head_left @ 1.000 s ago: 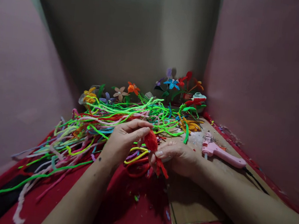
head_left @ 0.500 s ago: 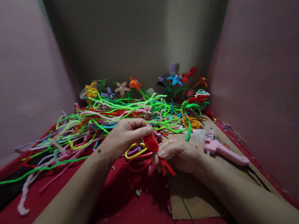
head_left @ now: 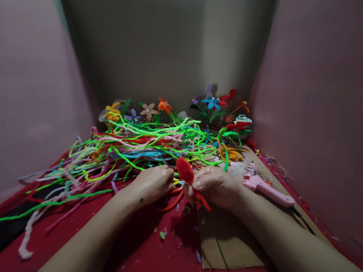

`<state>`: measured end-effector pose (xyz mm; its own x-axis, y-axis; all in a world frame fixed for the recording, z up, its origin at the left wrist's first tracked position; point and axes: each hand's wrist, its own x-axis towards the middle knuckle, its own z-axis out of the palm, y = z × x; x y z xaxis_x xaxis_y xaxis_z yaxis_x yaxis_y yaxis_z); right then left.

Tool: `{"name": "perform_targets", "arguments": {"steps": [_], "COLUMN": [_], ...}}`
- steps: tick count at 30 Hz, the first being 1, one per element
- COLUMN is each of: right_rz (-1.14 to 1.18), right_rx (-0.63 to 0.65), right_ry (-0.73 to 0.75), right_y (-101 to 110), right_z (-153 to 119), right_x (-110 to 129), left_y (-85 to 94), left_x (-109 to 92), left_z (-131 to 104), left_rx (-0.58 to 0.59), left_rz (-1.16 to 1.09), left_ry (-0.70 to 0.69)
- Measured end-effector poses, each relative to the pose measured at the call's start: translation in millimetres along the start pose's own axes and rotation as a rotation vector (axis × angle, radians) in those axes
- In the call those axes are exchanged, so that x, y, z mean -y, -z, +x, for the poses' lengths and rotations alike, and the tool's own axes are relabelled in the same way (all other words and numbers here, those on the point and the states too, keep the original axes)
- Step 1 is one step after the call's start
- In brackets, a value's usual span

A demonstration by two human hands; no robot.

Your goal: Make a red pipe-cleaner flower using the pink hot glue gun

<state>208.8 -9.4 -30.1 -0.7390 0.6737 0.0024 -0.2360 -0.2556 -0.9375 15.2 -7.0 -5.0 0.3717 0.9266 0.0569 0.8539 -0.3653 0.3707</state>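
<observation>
My right hand [head_left: 217, 184] pinches a bundle of red pipe-cleaner petals [head_left: 185, 170]. A rounded fuzzy petal points up and left from the pinch, and thin red ends [head_left: 203, 201] stick out below. My left hand [head_left: 157, 180] is curled closed just left of the petals, its fingertips turned away from view. Close under its fingers lie looped handles, one red [head_left: 174, 201] and one yellow, mostly covered; they look like scissors. Whether the left fingers grip them is hidden.
A heap of coloured pipe cleaners [head_left: 129, 141] spreads left and behind. Finished pipe-cleaner flowers [head_left: 211, 102] stand at the back. A pink glue gun [head_left: 268, 190] with a cord rests on cardboard [head_left: 231, 249] at right. Scraps dot the red cloth [head_left: 149, 258]; walls rise on both sides.
My left hand has let go of the red petal's tip, dropped lower and curled closed beside the looped handles. My right hand keeps its pinch on the petals. The view has shifted slightly.
</observation>
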Motion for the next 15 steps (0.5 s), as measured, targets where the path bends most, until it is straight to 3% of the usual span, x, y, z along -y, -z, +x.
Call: {"name": "perform_targets", "arguments": {"steps": [3,6,10,15], "right_rz": [0.042,0.056,0.058,0.065], "right_rx": [-0.064,-0.108,-0.114,-0.095], "right_ry": [0.058,0.110,0.179,0.228], "right_y": [3.0,4.2,1.7,-2.8], "right_z": [0.6,1.4,1.2,0.1], "right_x": [-0.8,-1.6,0.9,4.4], "left_y": [-11.0,-16.7,-13.9,2.3], "left_x": [-3.9,-7.7,-4.7,3.5], "left_z": [-5.5,-9.9,-12.0,-12.0], "left_rx": [0.042,0.065,0.066,0.039], "left_rz": [0.183,0.210,0.106,-0.141], "left_ry": [-0.003,-0.046,-0.072,-0.076]}}
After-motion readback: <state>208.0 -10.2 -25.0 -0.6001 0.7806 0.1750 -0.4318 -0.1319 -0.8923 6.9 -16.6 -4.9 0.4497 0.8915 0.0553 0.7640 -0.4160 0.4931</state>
